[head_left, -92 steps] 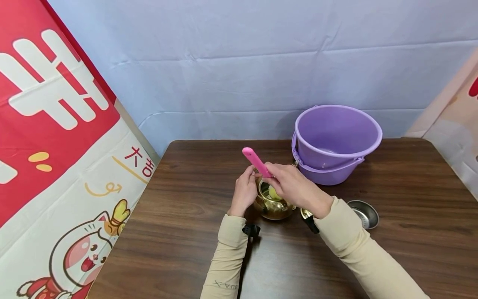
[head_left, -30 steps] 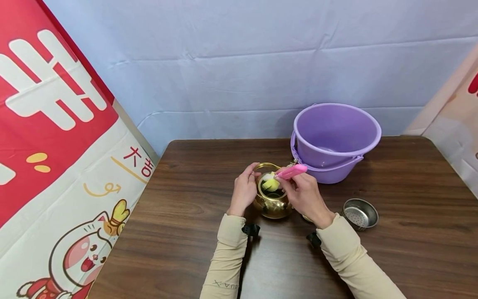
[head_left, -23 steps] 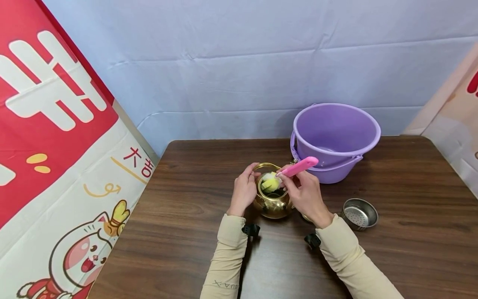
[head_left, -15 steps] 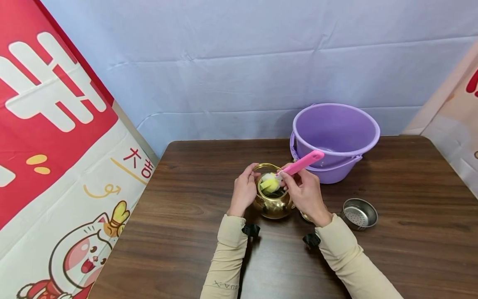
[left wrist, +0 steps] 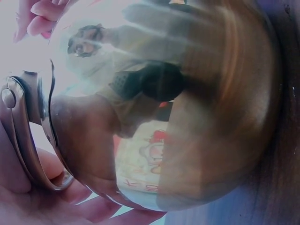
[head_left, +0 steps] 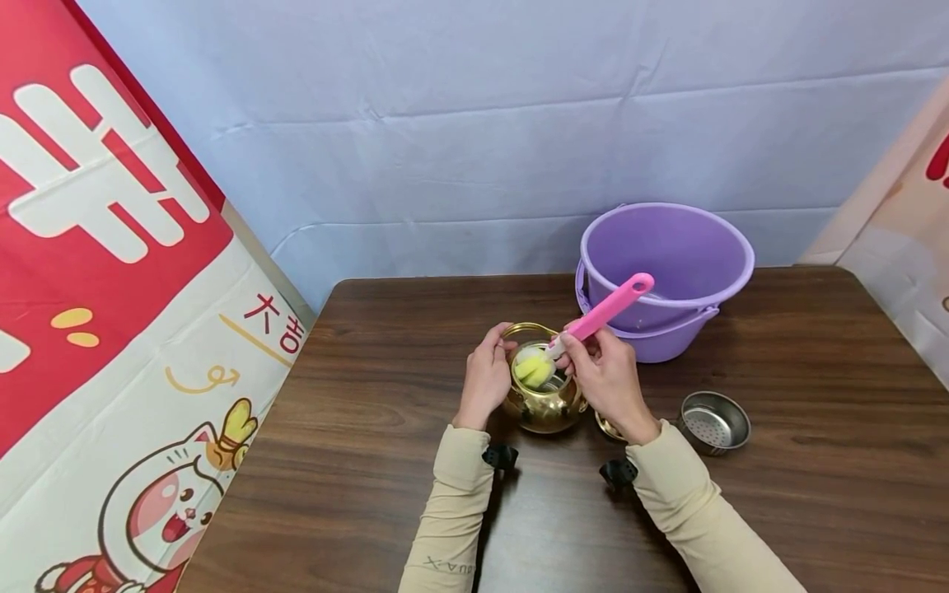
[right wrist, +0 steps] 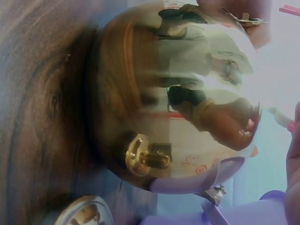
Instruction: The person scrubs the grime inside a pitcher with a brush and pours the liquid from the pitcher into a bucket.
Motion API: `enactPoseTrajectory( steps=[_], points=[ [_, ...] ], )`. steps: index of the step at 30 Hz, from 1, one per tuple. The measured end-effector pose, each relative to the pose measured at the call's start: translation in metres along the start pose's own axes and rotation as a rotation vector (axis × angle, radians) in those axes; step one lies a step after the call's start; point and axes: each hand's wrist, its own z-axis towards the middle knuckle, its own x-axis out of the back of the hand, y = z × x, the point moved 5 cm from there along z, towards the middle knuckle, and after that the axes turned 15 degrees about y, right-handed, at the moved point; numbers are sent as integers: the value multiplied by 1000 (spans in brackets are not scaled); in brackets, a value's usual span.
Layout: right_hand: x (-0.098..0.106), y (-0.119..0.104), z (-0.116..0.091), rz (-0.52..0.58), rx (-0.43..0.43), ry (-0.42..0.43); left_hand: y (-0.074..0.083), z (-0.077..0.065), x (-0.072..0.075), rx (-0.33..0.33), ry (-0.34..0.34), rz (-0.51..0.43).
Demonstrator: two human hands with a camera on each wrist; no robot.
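Observation:
In the head view a shiny brass-coloured kettle (head_left: 544,414) stands lidless on the table. My left hand (head_left: 485,383) grips its left side near the rim; the left wrist view has fingers around the kettle's handle (left wrist: 29,150). With thumb and fingers, my right hand (head_left: 608,380) pinches a pink-handled cleaning brush (head_left: 610,308) near its white neck. The brush's yellow and white head (head_left: 534,367) is in the kettle's mouth, its handle slanting up to the right. A gold lid (head_left: 610,426) lies by my right wrist, partly hidden in the head view.
Behind my right hand stands a purple bucket (head_left: 667,247) with its handle down. A round metal strainer (head_left: 715,424) sits to the right on the brown wooden table (head_left: 371,428). A pale cloth (head_left: 445,148) hangs behind the table.
The brush handle has swung from leaning up-left to leaning up-right, and my right hand's grip has moved toward its neck. The brush head has turned in the kettle's mouth. My left hand stays put.

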Motion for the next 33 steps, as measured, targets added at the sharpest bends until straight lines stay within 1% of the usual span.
enactPoseTrajectory(
  steps=[2, 4, 5, 8, 10, 13, 15, 17, 18, 22, 26, 29, 33],
  points=[
    [-1, 8, 1, -3, 1, -3, -2, 1, -1, 24, -6, -11],
    [-2, 16, 3, -11, 6, -7, -3, 2, -2, 29, -4, -10],
    [-2, 17, 4, -14, 15, -8, -3, 2, -2, 29, -2, -9],
    [-1, 16, 5, -42, 44, -12, -3, 3, -2, 25, 8, -7],
    [0, 6, 5, -68, 52, -24, -3, 2, -2, 24, 14, -8],
    [-1, 2, 6, -95, 41, -55, -3, 2, -2, 22, 16, -10],
    [-3, 2, 8, -108, 30, -75, -3, 2, -2, 19, 20, -11],
    [-5, 13, 10, -116, 26, -88, -4, 1, -2, 19, 22, -9],
    [-5, 14, 11, -123, 28, -91, -4, 1, -2, 24, 23, -10],
    [-7, 14, 14, -157, 37, -110, -5, 1, -3, 34, 19, -19],
    [-7, 10, 17, -207, 71, -160, -3, 1, -3, 38, 15, -16],
    [-8, 5, 20, -252, 123, -222, -3, 1, -3, 35, 16, -9],
    [-9, -2, 23, -279, 171, -306, -3, 2, -3, 35, 15, -10]
  ],
)
